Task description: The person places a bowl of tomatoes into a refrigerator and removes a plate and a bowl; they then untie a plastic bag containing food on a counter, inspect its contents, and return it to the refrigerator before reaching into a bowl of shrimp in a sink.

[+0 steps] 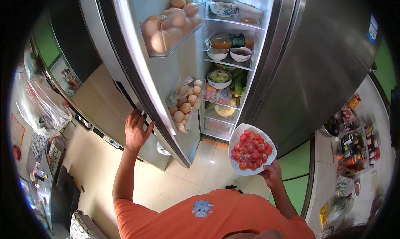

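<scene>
My left hand (137, 131) is on the handle edge of the refrigerator door (134, 64), which stands ajar, its fingers curled over the black recess. In my right hand (272, 173) is the rim of a white bowl (232, 159), full of red fruit with a whitish coating, perhaps small tomatoes. The bowl is just in front of the other, steel-coloured door. Eggs (161, 40) fill a clear upper door bin, and more eggs (185, 107) lie in a lower bin beside a plastic bag.
Refrigerator shelves (228, 62) hold bowls, a large bottle (231, 40), a bowl of leafy vegetables (219, 78) and wrapped food. Plastic bags (40, 98) hang at the left. A counter (322, 164) with bottles and bags runs along the right. Tiled floor (181, 176) lies below.
</scene>
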Demonstrator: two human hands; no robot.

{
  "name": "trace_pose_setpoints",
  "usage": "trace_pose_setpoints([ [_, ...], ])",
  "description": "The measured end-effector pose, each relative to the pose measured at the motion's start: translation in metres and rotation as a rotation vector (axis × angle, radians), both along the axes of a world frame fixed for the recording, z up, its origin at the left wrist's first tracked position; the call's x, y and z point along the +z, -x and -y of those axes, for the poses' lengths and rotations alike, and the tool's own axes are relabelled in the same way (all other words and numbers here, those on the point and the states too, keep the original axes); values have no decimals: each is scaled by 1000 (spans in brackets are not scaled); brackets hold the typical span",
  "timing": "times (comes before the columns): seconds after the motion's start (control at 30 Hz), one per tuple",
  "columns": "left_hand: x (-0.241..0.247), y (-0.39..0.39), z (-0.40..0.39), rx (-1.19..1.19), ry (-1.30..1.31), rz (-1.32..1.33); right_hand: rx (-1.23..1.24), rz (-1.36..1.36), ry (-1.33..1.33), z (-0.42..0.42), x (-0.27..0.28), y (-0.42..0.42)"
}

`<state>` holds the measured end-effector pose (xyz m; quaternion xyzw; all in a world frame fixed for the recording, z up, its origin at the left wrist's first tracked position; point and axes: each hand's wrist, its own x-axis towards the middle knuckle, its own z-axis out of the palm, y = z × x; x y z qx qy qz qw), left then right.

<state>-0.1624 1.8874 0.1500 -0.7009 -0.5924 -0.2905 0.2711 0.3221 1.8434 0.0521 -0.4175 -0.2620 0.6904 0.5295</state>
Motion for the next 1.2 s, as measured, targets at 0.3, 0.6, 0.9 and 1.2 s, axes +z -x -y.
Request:
trace_pose_setpoints([
  [0.3,-22,-18,11,230,-173,154,122,9,37,-63,-20,14],
  [0.6,-58,-138,-56,-227,39,352,99,2,83,-128,-31,9],
  [0.9,-65,-154,-131,-254,240,200,-16,-10,60,-146,-34,-19],
  [1.2,-76,-150,-141,-303,219,236,-157,54,96,-119,-55,-38],
])
